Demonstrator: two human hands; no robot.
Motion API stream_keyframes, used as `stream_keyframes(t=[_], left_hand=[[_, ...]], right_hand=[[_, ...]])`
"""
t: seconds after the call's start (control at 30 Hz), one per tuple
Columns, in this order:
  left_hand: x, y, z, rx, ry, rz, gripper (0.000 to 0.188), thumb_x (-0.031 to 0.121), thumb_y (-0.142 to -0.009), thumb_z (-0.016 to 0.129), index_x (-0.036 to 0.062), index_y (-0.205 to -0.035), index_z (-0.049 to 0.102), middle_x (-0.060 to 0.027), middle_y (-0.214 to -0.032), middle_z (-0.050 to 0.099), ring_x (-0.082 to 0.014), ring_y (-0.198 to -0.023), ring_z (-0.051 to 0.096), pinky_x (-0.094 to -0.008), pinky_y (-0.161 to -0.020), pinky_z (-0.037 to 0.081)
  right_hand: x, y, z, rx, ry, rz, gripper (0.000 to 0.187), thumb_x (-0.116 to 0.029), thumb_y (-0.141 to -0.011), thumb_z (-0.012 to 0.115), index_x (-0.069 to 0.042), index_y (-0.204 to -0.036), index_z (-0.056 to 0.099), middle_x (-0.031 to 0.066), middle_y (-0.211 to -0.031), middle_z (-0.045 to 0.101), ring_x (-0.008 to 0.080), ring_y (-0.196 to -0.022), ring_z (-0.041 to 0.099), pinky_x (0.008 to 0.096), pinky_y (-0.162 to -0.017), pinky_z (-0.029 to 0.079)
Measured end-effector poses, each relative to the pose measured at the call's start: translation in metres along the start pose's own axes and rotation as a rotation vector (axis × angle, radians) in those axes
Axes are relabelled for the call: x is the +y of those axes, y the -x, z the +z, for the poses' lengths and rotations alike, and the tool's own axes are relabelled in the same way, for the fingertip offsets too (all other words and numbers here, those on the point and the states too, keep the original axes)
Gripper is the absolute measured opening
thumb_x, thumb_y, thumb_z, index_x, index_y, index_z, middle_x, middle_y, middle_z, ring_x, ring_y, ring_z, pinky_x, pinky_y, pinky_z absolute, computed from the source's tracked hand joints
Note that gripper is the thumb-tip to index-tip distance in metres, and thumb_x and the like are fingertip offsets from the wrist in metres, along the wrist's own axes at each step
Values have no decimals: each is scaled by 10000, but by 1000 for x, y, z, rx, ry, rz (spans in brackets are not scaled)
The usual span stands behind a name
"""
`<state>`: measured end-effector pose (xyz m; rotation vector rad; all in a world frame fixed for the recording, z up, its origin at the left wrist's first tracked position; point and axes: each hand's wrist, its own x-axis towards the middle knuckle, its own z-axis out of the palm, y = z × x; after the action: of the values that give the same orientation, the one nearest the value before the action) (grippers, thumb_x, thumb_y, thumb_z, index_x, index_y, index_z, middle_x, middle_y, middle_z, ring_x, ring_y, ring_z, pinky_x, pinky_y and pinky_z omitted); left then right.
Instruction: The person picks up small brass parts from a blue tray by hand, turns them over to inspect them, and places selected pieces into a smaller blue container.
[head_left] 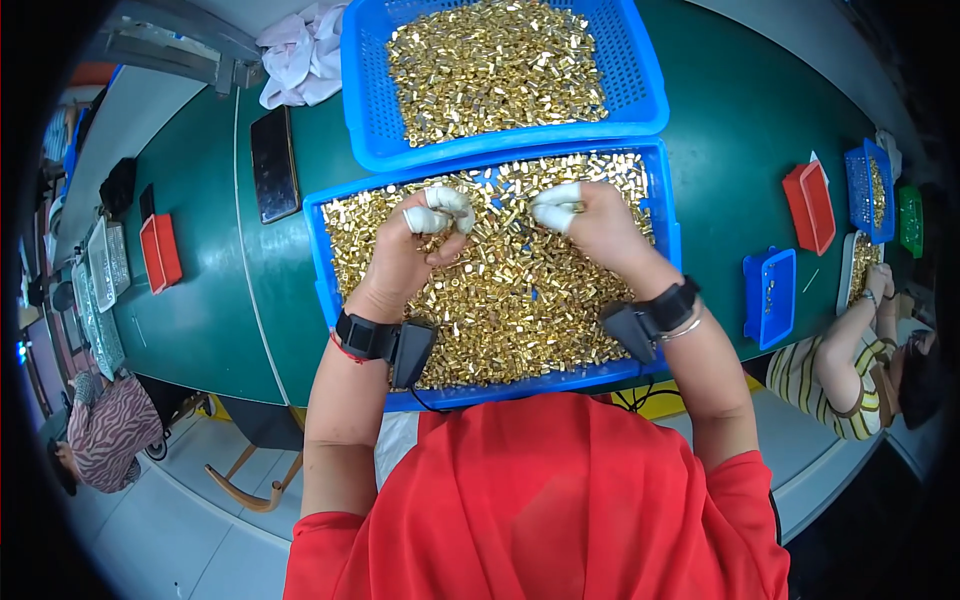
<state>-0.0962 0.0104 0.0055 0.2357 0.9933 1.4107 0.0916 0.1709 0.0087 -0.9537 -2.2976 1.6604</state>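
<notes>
Small gold-coloured metal cylinders (500, 320) fill a shallow blue tray (673, 230) right in front of me. Both my hands are over this heap, with white coverings on some fingertips. My left hand (425, 235) is curled closed, palm inward, with several of the metal cylinders showing between its fingers and palm. My right hand (597, 220) is closed in a pinch, and a small metal cylinder (577, 207) shows at its covered fingertips. The fingers hide part of what each hand holds. Black devices are strapped on both wrists.
Behind the tray, a blue perforated basket (365, 90) holds more cylinders. On the green table (205, 240) lie a dark phone (275, 163), red bins (160, 252) (810, 208) and a blue bin (770, 298). One person (850, 370) works at right; another (110, 430) is at left.
</notes>
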Motion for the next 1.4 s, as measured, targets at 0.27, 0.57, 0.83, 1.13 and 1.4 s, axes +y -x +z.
stream_keyframes(t=[0.27, 0.57, 0.83, 1.13, 1.4], left_hand=[[-34, -21, 39, 296, -1221, 240, 182, 109, -739, 642, 36, -894, 704, -154, -730, 660, -264, -601, 621, -348, -566, 488], [-31, -32, 60, 258, -1666, 228, 110, 99, -680, 645, 28, -760, 671, -217, -677, 611, -371, -640, 610, -445, -614, 495], [-32, -38, 60, 288, -1693, 239, 89, 84, -667, 605, 2, -689, 631, -210, -671, 615, -358, -670, 624, -456, -642, 508], [-32, -24, 34, 214, -1323, 200, 142, 99, -748, 648, 0, -845, 680, -156, -748, 663, -268, -696, 650, -367, -659, 523], [-28, 6, 43, 121, -685, 262, 160, 25, -839, 633, 3, -993, 673, -34, -929, 671, -78, -838, 587, -259, -751, 494]], right_hand=[[18, 8, -10, -55, -252, 94, 133, -106, -785, 650, -33, -891, 685, 6, -690, 624, 169, -595, 589, 307, -516, 464], [6, 2, 11, 5, 767, -299, 94, -50, -739, 589, -67, -790, 665, 155, -696, 590, 302, -627, 612, 398, -571, 507], [-6, 4, 14, -26, 942, -429, 37, -58, -677, 596, -72, -667, 629, 112, -677, 609, 234, -643, 645, 336, -545, 522], [5, 10, 10, 42, 508, -338, 80, -102, -762, 643, -65, -810, 695, 107, -749, 646, 251, -652, 634, 346, -608, 515], [2, 27, 15, 32, -161, -132, 204, -103, -762, 725, -72, -962, 703, 73, -772, 666, 164, -684, 602, 302, -628, 481]])
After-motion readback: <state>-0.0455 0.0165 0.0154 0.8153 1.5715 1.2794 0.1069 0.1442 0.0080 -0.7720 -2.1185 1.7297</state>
